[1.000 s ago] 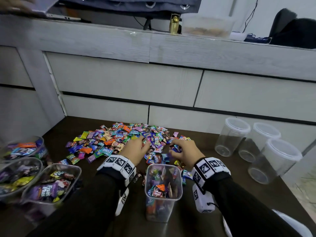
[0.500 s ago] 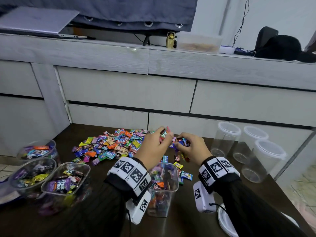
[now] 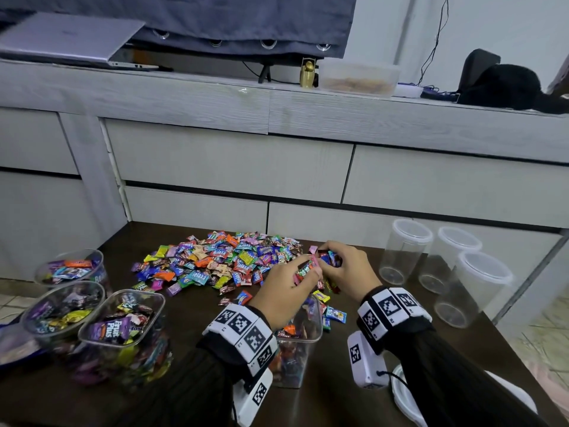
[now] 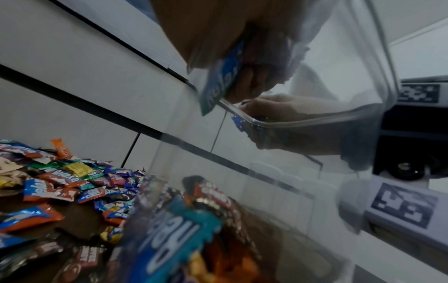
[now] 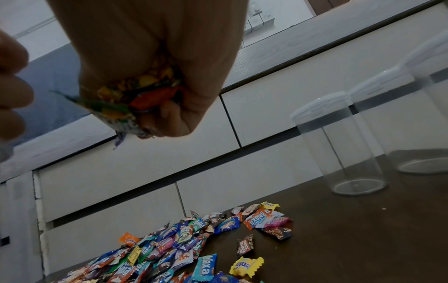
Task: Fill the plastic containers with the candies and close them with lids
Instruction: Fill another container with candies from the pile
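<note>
A pile of wrapped candies (image 3: pixel 221 260) lies on the dark table (image 3: pixel 191 315). In front of it stands a clear open container (image 3: pixel 300 343), partly filled with candies (image 4: pixel 184 226). My left hand (image 3: pixel 308 272) grips a handful of candies above the container's rim (image 4: pixel 290 122); a blue wrapper (image 4: pixel 223 80) sticks out of the fist. My right hand (image 3: pixel 329 261) hovers beside it, just past the far rim, fist closed round several candies (image 5: pixel 138 95). The two hands nearly touch. The container's near side is hidden behind my left wrist.
Three candy-filled open containers (image 3: pixel 123 328) stand at the table's left front. Three empty containers with white lids (image 3: pixel 406 251) stand at the right. A loose white lid (image 3: pixel 403 396) lies by my right forearm. Grey drawers (image 3: pixel 234 161) rise behind the table.
Both hands closed on candies in the pile, lifted off it and came together above the open container. The head view tilted upward.
</note>
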The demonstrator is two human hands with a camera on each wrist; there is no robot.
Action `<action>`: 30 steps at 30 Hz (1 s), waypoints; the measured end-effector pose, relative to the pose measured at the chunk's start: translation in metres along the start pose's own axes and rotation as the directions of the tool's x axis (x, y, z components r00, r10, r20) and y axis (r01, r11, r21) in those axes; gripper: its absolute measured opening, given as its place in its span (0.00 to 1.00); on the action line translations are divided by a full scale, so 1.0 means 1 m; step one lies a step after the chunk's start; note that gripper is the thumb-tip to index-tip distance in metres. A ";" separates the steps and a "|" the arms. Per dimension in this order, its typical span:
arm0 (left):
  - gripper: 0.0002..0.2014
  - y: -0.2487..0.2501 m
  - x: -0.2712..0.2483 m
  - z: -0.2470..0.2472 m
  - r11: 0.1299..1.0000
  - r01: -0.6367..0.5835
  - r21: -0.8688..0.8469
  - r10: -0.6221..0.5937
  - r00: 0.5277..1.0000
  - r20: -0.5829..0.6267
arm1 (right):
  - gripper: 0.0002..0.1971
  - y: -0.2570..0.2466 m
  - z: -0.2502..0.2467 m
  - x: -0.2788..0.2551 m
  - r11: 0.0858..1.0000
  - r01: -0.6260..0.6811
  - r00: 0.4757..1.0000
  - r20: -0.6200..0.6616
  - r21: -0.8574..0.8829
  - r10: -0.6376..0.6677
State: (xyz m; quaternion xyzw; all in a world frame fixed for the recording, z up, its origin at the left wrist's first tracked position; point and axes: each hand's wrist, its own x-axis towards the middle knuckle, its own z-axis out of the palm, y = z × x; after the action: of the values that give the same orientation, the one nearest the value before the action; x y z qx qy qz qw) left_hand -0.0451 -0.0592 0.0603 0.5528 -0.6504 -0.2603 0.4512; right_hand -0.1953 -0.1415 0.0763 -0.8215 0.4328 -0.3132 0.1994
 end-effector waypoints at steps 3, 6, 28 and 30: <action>0.15 0.001 -0.002 0.001 0.995 -0.091 0.043 0.090 0.996 0.014 | 0.03 0.000 -0.002 -0.001 1.000 0.008 1.000 0.001 0.014 -0.008; 0.19 0.002 -0.004 0.001 0.994 -0.075 0.083 0.073 0.997 0.020 | 0.04 0.003 -0.003 0.000 1.000 -0.003 1.000 0.002 -0.005 0.003; 0.09 0.007 -0.017 -0.024 0.931 -0.327 0.163 0.274 0.920 0.279 | 0.07 0.001 -0.007 0.001 1.000 0.017 1.000 0.000 -0.021 -0.017; 0.05 0.007 -0.017 -0.027 0.909 -0.365 0.201 0.296 0.905 0.305 | 0.07 0.001 -0.007 0.001 1.000 0.015 1.000 0.003 -0.016 -0.015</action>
State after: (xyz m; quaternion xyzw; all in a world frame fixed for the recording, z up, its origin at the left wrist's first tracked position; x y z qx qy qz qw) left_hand -0.0250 -0.0371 0.0735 0.4462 -0.8180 -0.1662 0.3227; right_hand -0.1998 -0.1433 0.0812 -0.8268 0.4289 -0.3099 0.1910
